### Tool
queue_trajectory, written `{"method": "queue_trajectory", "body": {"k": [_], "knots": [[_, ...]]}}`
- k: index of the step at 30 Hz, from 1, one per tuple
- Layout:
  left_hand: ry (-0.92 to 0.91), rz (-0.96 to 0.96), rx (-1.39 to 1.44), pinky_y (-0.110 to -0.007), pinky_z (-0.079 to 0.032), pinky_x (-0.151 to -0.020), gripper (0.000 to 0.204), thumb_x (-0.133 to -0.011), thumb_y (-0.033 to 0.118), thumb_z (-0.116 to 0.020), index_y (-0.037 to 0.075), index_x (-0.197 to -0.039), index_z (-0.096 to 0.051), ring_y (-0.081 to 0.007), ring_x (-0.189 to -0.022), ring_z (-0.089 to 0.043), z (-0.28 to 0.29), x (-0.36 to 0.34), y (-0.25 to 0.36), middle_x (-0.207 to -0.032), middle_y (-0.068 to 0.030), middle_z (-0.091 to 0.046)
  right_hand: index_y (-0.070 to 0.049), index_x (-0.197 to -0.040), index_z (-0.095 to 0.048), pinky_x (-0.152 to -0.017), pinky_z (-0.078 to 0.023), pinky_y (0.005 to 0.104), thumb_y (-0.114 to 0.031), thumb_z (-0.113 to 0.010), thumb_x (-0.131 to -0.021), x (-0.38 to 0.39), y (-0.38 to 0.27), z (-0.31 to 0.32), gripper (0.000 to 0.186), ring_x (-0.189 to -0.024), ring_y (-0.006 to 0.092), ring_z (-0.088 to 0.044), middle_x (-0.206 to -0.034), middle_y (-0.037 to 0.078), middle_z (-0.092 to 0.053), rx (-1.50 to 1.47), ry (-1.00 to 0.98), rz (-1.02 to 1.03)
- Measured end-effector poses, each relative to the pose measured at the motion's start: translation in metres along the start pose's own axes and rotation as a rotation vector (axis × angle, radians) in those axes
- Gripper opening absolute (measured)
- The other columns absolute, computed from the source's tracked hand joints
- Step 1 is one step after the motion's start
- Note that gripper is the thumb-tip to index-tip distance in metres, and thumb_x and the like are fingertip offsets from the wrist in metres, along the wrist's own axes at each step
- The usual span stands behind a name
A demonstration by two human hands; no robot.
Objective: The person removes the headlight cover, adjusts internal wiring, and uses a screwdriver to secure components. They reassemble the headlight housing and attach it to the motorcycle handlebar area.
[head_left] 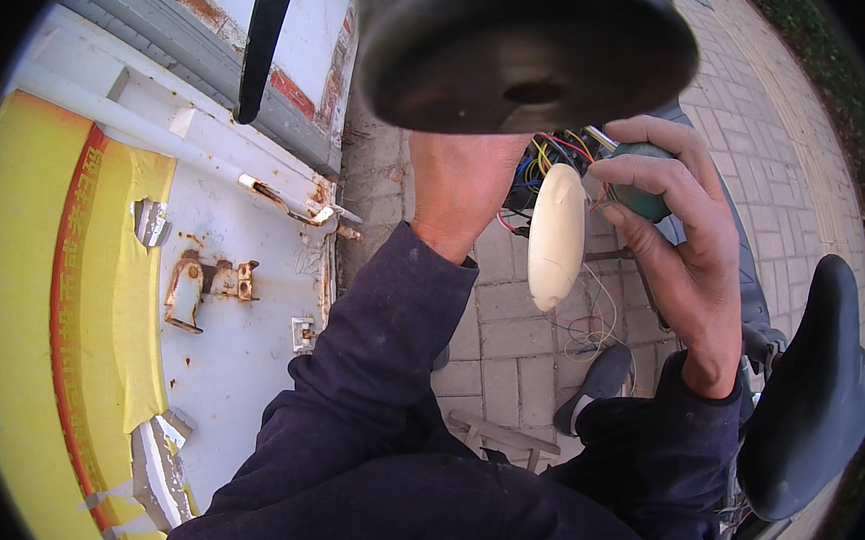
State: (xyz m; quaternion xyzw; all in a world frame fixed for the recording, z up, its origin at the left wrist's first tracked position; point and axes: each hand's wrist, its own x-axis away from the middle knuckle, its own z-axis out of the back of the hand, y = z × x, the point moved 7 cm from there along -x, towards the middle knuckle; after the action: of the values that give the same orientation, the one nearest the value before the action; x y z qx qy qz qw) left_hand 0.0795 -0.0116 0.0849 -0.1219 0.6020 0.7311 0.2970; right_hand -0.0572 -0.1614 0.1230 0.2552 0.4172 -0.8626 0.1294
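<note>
My right hand point(692, 223) curls its fingers and thumb around a dark green round object point(643, 192), whose exact kind I cannot make out. The thumb tip is close to thin coloured wires point(561, 151) bunched behind it. My left hand point(463, 187) reaches up beneath a large black round part point(537, 62), which hides its fingers. Between the two hands stands a cream-coloured oval piece point(557, 241), seen narrow and upright, partly in front of the wires.
A black saddle point(804, 406) is at the right. On the left stands a white panel point(236, 357) with a rusty latch point(205, 289) and yellow sheeting point(9, 301). Loose thin wire point(594, 331) lies on the paving point(497, 345), near my shoe point(600, 382) and a low wooden stool point(501, 435).
</note>
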Motion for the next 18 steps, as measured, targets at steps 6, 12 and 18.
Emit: {"method": "queue_trajectory", "body": {"k": [6,12,18], "knots": [[0.003,0.01,-0.01,-0.027,-0.057,-0.082,0.031,-0.094,0.011,-0.077,-0.01,-0.116,-0.073,-0.0114,-0.089,-0.071,0.0003,0.0002,0.0007,-0.101,-0.0115,-0.08,-0.008,-0.115,-0.076,-0.095,-0.054,0.0366,0.007,-0.074,-0.082,-0.0005,0.0035,0.0036,0.036,-0.114,0.0251,-0.065,-0.128,0.008,-0.065,-0.015,0.073,0.042],[0.017,-0.021,-0.081,-0.027,-0.057,-0.081,0.03,-0.094,0.012,-0.077,-0.009,-0.115,-0.073,-0.011,-0.088,-0.071,-0.0008,0.0018,0.0044,-0.1,-0.0113,-0.08,-0.008,-0.124,-0.073,-0.105,-0.051,0.0404,-0.013,-0.079,-0.091,-0.0016,0.0028,0.0049,0.033,-0.125,0.0284,-0.061,-0.133,0.01,-0.065,-0.007,0.051,-0.017],[0.031,-0.003,-0.112,-0.027,-0.057,-0.08,0.03,-0.094,0.011,-0.077,-0.008,-0.116,-0.073,-0.0109,-0.086,-0.071,-0.0028,0.0052,0.003,-0.099,-0.0103,-0.08,-0.007,-0.135,-0.065,-0.103,-0.05,0.0424,-0.014,-0.078,-0.091,0.0014,-0.0054,0.001,0.046,-0.121,0.0327,-0.062,-0.128,0.013,-0.062,0.153,0.077,-0.017]]}}
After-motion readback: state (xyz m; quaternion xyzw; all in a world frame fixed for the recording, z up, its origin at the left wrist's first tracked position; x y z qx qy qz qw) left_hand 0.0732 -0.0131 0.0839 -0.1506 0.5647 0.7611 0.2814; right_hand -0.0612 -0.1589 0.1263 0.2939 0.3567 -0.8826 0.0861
